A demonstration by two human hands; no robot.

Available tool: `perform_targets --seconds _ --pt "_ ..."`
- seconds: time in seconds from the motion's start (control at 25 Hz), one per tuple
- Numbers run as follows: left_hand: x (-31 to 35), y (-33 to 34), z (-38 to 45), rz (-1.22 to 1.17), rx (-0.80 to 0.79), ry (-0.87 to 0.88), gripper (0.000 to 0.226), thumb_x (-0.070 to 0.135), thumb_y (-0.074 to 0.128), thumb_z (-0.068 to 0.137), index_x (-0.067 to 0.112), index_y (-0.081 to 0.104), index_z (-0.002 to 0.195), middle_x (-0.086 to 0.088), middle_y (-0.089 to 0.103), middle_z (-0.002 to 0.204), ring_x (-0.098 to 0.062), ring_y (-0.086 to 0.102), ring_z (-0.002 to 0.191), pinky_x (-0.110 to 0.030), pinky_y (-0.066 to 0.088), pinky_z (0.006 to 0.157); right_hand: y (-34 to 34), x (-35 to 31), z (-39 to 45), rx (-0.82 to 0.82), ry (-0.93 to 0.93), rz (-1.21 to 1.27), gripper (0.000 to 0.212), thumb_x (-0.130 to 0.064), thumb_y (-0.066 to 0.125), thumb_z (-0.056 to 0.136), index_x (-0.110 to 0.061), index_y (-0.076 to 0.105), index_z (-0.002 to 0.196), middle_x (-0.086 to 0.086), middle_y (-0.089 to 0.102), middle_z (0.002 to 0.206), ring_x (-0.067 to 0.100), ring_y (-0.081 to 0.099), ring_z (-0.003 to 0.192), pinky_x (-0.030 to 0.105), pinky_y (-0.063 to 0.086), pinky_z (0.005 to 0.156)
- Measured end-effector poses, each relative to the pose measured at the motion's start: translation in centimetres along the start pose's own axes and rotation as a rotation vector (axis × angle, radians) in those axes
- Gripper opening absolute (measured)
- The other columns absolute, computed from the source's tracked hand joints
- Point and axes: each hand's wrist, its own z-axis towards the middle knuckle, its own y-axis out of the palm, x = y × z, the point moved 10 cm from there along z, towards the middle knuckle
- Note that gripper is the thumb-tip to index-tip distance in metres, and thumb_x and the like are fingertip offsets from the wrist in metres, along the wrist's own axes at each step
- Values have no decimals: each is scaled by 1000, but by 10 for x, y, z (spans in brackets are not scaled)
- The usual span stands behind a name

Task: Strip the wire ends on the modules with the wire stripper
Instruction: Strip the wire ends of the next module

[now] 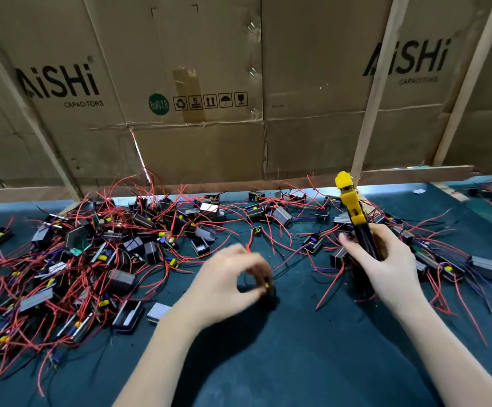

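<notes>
Left hand (233, 277), blurred, pinches a small module (264, 284) just left of the wire stripper (353, 212). Right hand (385, 254) grips the stripper upright, head up, beside the module; red wire (249, 242) rises stripper-ward.

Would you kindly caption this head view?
Right hand holds yellow wire stripper upright; left hand pinches a module.

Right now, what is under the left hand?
Under the left hand, a small black module with a yellow part shows at the fingertips, on the dark green mat. The hand and motion blur hide the rest of it.
</notes>
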Motion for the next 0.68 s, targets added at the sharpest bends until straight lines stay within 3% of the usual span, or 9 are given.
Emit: perform_targets --seconds 0.08,0.12,0.2,0.28,0.36,0.44,0.52,0.6,0.68 --pt "-13 27 -8 -260 -273 -148 28 35 81 76 23 73 100 7 74 85 -11 66 84 -28 51 79 1 -2 0 -11 -11 2 28 -43 74 76 -20 65 89 7 68 79 31 62 78 38 48 72" --pt "-16 28 -11 -411 -304 -211 29 42 76 79 21 73 99 3 75 86 -11 68 82 -27 53 78 2 -3 -1 -14 -11 10 30 -45 74 75 -20 65 89 9 67 80 34 61 79 41 48 73" --pt "-31 12 -8 -563 -153 -300 33 44 64 89 12 72 88 -4 74 78 -13 66 71 -24 51 73 3 -3 -2 -25 -10 29 38 -51 72 71 -19 65 90 11 67 82 35 61 81 45 49 76" --pt "-53 -11 -7 -456 95 -365 34 32 61 96 7 66 73 -1 67 62 -11 57 57 -26 47 66 6 -4 -2 -45 -12 39 40 -54 71 70 -20 66 91 7 69 82 32 62 82 43 49 78" --pt "-62 -14 -9 -361 194 -411 24 20 65 93 8 66 72 1 66 60 -9 55 54 -28 46 65 10 -2 -3 -69 -15 27 34 -49 74 72 -22 66 92 1 70 83 27 63 83 40 49 79" --pt "-62 4 -8 -456 136 -437 12 15 68 91 7 70 82 1 70 70 -10 62 63 -26 50 68 15 -4 -5 -98 -34 10 31 -47 75 72 -25 65 91 -6 68 80 18 61 78 27 46 74" --pt "-61 29 -8 -637 -5 -505 15 17 62 95 6 71 92 -2 72 82 -12 63 66 -25 50 58 20 -8 -7 -133 -70 -3 23 -38 78 75 -29 65 92 -11 66 78 8 59 74 13 43 68" --pt "-60 42 -12 -869 -105 -580 24 15 49 102 4 70 98 -9 71 88 -17 64 63 -23 49 51 24 -14 -9 -168 -119 -14 20 -28 79 78 -32 65 92 -16 66 79 2 59 73 8 40 67" --pt "-53 40 -13 -920 -163 -506 20 6 50 100 6 70 103 -11 72 95 -19 66 66 -24 52 53 27 -17 -11 -189 -143 1 21 -26 78 78 -32 64 92 -15 67 81 3 61 76 8 41 69"
